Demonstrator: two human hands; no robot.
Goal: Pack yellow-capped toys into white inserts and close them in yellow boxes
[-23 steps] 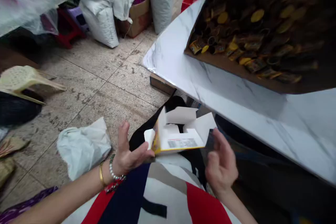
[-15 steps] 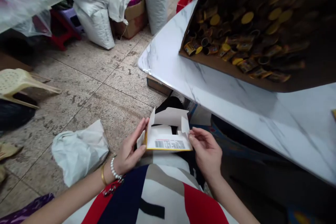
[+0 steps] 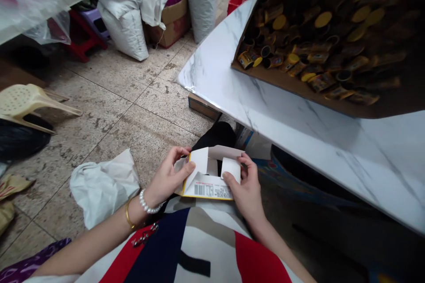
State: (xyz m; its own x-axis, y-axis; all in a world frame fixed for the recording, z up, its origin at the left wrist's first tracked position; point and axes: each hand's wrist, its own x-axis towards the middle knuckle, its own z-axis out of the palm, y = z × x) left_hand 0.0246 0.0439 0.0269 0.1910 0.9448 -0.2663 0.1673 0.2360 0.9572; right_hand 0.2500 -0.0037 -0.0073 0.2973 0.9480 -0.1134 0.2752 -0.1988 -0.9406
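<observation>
Over my lap is a small cardboard box (image 3: pixel 212 189), white inside with yellow edges and a printed barcode on its near panel. My left hand (image 3: pixel 172 172) grips its left side, with the thumb on the left white flap (image 3: pixel 198 162). At the other end my right hand (image 3: pixel 245 185) holds the box, thumb pressed on the right flap (image 3: pixel 230 169) and fingers behind the far right corner. Both side flaps are folded partly inward, and a dark gap shows between them. The far flap (image 3: pixel 226 152) stands raised.
A marble-patterned table (image 3: pixel 212 84) reaches in from the right. On it a large carton (image 3: pixel 292 93) holds many small yellow-lidded cups (image 3: pixel 245 59). A white plastic bag (image 3: pixel 102 185) lies on the floor at left, near a cream stool (image 3: pixel 23 99). White sacks (image 3: pixel 124 31) stand behind.
Both side flaps, upright before, are now folded inward under my thumbs. My right hand has shifted from the box's right edge to grip its far right corner and flap.
</observation>
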